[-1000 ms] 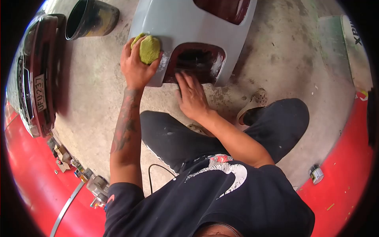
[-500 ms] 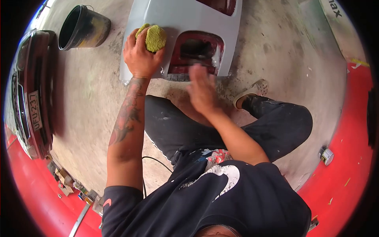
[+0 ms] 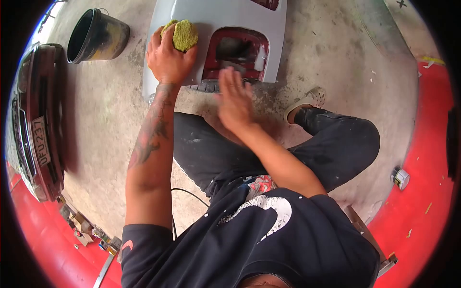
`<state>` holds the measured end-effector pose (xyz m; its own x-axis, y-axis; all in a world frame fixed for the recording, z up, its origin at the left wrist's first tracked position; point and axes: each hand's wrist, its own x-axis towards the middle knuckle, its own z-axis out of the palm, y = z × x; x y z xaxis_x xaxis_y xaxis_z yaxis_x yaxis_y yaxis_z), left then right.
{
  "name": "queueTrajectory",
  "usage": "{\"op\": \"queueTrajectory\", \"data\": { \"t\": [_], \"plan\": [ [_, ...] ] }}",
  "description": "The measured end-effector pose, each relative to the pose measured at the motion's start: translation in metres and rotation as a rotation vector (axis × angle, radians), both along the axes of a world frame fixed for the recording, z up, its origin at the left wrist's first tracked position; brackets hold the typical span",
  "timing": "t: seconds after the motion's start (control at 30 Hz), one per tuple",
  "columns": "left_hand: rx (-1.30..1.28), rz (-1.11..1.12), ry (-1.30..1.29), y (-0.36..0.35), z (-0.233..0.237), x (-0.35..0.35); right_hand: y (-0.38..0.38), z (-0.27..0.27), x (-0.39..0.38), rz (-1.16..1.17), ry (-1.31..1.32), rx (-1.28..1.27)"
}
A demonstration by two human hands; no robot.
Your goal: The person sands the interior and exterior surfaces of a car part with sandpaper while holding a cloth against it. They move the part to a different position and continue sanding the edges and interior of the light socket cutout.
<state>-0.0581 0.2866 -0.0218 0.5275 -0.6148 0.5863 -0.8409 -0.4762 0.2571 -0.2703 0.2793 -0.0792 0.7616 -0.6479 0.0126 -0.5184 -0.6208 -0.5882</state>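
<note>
My left hand (image 3: 169,60) is closed around a yellow-green, rough-textured sponge or folded cloth (image 3: 185,36) and rests it on the grey body panel (image 3: 218,15) of a car. Beside it, a dark red lamp recess (image 3: 260,41) opens in the panel, with a pale smear along its right side. My right hand (image 3: 235,98), slightly blurred, has its fingers stretched out, and the fingertips reach to the recess's lower edge. Part of a tyre (image 3: 206,87) shows under the panel.
A dark bucket (image 3: 108,38) stands to the left on the concrete floor. Below it is the front of a maroon car (image 3: 53,115). A small can (image 3: 399,178) sits at the right, by the red floor area (image 3: 427,158). My bent legs (image 3: 336,139) lie close below the panel.
My right hand has shifted slightly left, with its fingers more visibly stretched. My left hand still holds the sponge or cloth on the panel. The whole view has shifted slightly.
</note>
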Motion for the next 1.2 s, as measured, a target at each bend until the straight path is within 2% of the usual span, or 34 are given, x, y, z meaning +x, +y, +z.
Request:
{"op": "queueTrajectory", "data": {
  "t": [0.13, 0.2, 0.3, 0.47, 0.57, 0.67, 0.83, 0.9, 0.93, 0.97, 1.03, 1.1, 1.17, 1.2],
  "plan": [
    [-0.011, 0.003, 0.006, 0.001, -0.001, 0.001, -0.006, 0.005, 0.002, 0.151, -0.01, -0.085],
    [-0.006, 0.017, 0.014, 0.0, 0.001, -0.002, -0.019, -0.01, -0.022, -0.002, 0.092, -0.033],
    [0.006, 0.038, 0.02, -0.001, 0.002, -0.002, -0.011, -0.009, -0.017, -0.023, 0.116, -0.027],
    [0.011, 0.056, 0.032, 0.0, 0.001, -0.004, -0.004, -0.006, -0.008, -0.087, 0.082, 0.122],
    [-0.012, 0.024, 0.046, 0.0, 0.002, -0.002, -0.008, -0.008, -0.008, -0.158, -0.052, 0.183],
    [-0.019, 0.03, 0.056, 0.0, 0.0, -0.004, 0.004, 0.003, 0.015, 0.1, -0.148, 0.005],
    [-0.02, 0.029, 0.017, 0.0, 0.0, -0.003, -0.007, 0.003, 0.001, 0.217, -0.105, -0.087],
    [-0.019, 0.044, 0.016, -0.001, 0.002, -0.005, -0.004, 0.0, -0.004, -0.012, -0.001, -0.02],
    [-0.019, 0.045, 0.016, -0.002, 0.003, -0.005, 0.003, 0.0, 0.005, -0.064, -0.039, 0.006],
    [-0.018, 0.041, 0.016, -0.002, 0.002, -0.005, 0.004, 0.0, 0.008, -0.068, -0.039, 0.008],
    [-0.039, 0.024, 0.046, -0.001, 0.0, -0.003, -0.002, 0.0, 0.013, 0.084, -0.193, 0.03],
    [-0.023, 0.031, 0.04, 0.0, -0.001, -0.002, -0.019, -0.007, 0.001, 0.135, -0.149, 0.007],
    [-0.011, 0.045, 0.033, 0.001, 0.0, -0.004, -0.034, -0.032, 0.004, -0.119, -0.194, 0.158],
    [-0.006, 0.041, 0.021, 0.002, 0.0, -0.005, -0.041, -0.037, 0.009, -0.188, -0.312, 0.227]
  ]
}}
